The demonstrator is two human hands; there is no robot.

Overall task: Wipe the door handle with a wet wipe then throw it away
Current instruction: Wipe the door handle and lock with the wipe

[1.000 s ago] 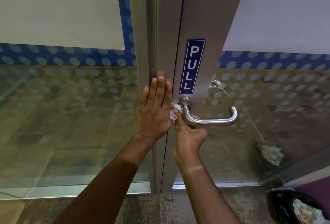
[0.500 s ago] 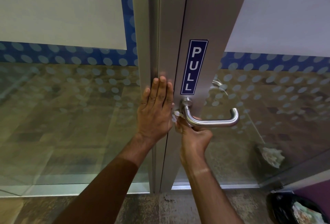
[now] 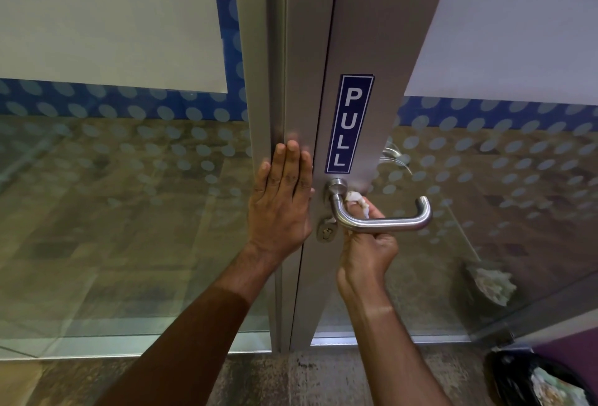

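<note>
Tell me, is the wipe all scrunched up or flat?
Scrunched up. The wet wipe bunches in the right hand behind the door handle.

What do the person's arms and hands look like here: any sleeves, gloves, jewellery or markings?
Both forearms are bare to the frame's lower edge: no sleeves show. The left hand and right hand wear no gloves, and no rings, watch or wristband can be seen. No tattoos or other markings show.
</note>
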